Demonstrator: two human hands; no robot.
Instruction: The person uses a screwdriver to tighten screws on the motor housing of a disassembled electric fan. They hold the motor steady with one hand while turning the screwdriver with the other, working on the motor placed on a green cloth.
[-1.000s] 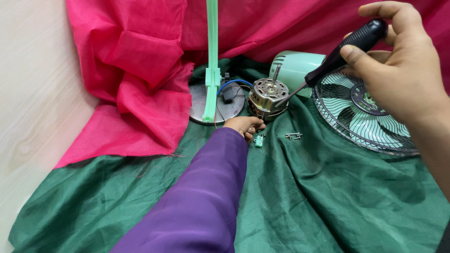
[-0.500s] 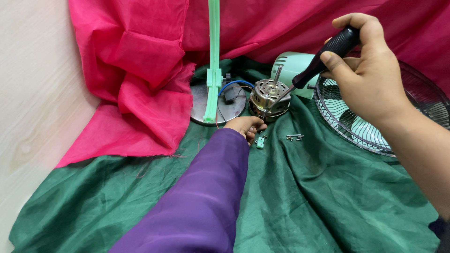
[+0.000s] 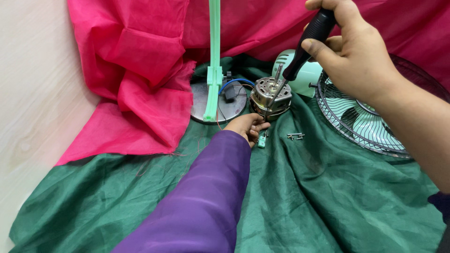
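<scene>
Right hand (image 3: 356,56) gripping screwdriver (image 3: 304,44), tip engaging fan motor (image 3: 271,96) on green cloth (image 3: 328,197). Left hand (image 3: 248,127) bracing motor base. Two screws (image 3: 295,136) already lying removed; motor remaining partly fastened.

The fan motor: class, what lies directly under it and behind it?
The fan motor sits on green cloth, steadied by the left hand. Behind it lies a pale green housing and pink cloth. The surface beneath the cloth is covered.
</scene>
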